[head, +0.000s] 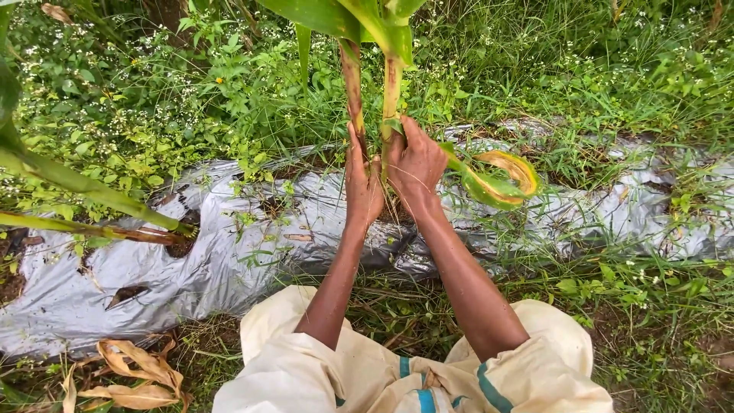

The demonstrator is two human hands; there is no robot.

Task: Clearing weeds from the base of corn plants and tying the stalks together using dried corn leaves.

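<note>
Both hands (390,172) gripping stalks (372,84), plastic mulch (229,252), perhaps torn, weeds (191,92) around

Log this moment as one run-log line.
left hand: grips left stalk | right hand: grips right stalk | curled yellowing leaf beside right hand | ground: silver mulch sheet
</note>
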